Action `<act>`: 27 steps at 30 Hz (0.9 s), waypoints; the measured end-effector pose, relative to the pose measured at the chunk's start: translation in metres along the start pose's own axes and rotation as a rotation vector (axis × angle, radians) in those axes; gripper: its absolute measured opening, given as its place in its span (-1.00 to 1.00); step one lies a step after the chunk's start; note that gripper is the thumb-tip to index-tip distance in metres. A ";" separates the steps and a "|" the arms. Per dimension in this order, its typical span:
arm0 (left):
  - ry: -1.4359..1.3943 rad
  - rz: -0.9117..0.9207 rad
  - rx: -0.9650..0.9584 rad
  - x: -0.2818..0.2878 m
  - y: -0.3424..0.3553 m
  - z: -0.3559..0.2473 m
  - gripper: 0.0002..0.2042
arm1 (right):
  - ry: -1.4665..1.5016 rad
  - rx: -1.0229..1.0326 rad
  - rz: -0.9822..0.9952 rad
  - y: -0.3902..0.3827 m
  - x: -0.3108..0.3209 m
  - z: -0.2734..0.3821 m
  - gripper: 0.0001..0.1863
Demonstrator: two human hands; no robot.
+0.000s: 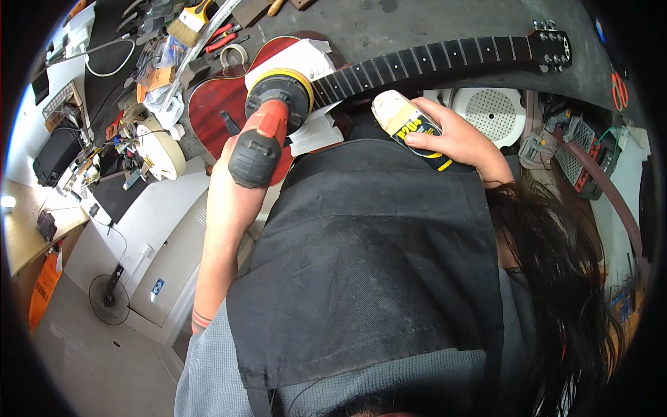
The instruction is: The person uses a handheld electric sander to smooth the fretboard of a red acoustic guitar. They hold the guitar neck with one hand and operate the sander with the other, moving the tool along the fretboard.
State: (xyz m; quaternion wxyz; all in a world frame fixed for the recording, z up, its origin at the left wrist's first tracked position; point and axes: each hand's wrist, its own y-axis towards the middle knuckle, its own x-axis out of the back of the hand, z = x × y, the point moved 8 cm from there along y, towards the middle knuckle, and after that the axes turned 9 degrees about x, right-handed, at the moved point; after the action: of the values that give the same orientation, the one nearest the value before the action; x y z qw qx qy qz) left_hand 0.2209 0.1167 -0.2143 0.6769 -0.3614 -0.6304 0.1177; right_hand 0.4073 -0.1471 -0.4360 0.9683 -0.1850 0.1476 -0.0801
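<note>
Head view: on the left, holding a red-and-black power tool (267,121) with the left hand (221,167) over white paper (306,61) on a dark-red guitar (212,104) with neck (417,61) reaching far right; cannot tell whether left fingers spread or press together, hidden behind the tool. Farther right, gripping a tilted bottle (410,128) in the right hand (455,135), pinched between thumb and curled fingers.

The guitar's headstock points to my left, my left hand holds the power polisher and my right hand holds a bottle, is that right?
Not quite: the head view shows the headstock of the guitar pointing to your right. Your left hand does hold the power polisher, and your right hand a bottle.
</note>
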 end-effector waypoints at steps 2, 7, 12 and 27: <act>-0.007 -0.003 -0.075 0.001 0.000 -0.006 -0.49 | 0.002 -0.002 0.000 -0.001 0.001 0.001 -0.10; -0.015 -0.001 -0.023 -0.002 -0.002 -0.008 -0.51 | 0.016 -0.001 0.000 -0.002 0.001 0.005 -0.10; -0.018 0.005 0.001 -0.004 -0.002 -0.009 -0.51 | 0.009 -0.013 -0.010 -0.004 0.002 -0.001 -0.11; 0.088 -0.017 -0.049 -0.022 -0.009 0.008 -0.51 | 0.016 -0.008 -0.012 -0.005 0.005 0.000 -0.10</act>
State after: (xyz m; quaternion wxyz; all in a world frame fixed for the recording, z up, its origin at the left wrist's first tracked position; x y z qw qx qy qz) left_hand 0.2068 0.0998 -0.2259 0.6959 -0.3775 -0.6055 0.0805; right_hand 0.4114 -0.1524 -0.4352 0.9658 -0.1893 0.1547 -0.0866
